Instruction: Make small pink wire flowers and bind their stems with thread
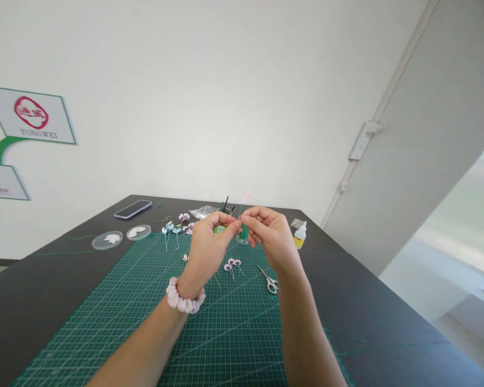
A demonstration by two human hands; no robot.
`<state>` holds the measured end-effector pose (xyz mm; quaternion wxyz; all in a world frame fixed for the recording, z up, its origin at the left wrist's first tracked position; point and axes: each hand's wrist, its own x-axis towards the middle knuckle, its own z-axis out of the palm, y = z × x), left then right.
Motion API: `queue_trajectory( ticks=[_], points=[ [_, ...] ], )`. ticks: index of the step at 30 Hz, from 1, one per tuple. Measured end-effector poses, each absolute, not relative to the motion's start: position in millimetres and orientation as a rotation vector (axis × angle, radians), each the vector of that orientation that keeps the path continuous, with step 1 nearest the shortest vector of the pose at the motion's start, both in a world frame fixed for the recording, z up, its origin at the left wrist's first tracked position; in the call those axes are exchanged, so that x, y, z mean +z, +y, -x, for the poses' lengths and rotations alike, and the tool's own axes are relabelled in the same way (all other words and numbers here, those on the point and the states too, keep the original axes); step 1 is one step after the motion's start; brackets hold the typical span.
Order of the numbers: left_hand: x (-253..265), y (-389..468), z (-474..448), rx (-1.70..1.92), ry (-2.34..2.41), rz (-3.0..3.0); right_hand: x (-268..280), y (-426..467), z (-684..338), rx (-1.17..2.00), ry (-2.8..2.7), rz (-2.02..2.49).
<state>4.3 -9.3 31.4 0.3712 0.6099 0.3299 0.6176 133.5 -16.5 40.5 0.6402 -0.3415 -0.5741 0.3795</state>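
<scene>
Over the far part of the green cutting mat (145,301), my left hand (207,242) and my right hand (272,234) meet, thumbs and fingertips pinched together. Between them a small pink artificial flower (246,195) stands up on a thin green stem (240,210). The stem's lower end is hidden by my fingers. Just behind my fingertips is a spool of green thread (244,234), partly covered. On the mat below lie small purple wire-stemmed petals (233,264). White-handled scissors (270,281) rest under my right wrist.
Blue petals on wires (170,229) and purple flowers (184,217) lie at the mat's far edge. Two shallow dishes (100,243) hold white pieces. A phone (133,209) is far left, a clear plastic bag (204,212) behind, a glue bottle (300,235) at right.
</scene>
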Motion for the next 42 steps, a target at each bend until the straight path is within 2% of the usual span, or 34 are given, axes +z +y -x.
queue_trajectory(
  ticks=[42],
  points=[
    [30.2, -8.5, -8.5, 1.444, 0.612, -1.304, 41.0, -18.6, -137.1, 0.835, -1.328, 0.811]
  ],
)
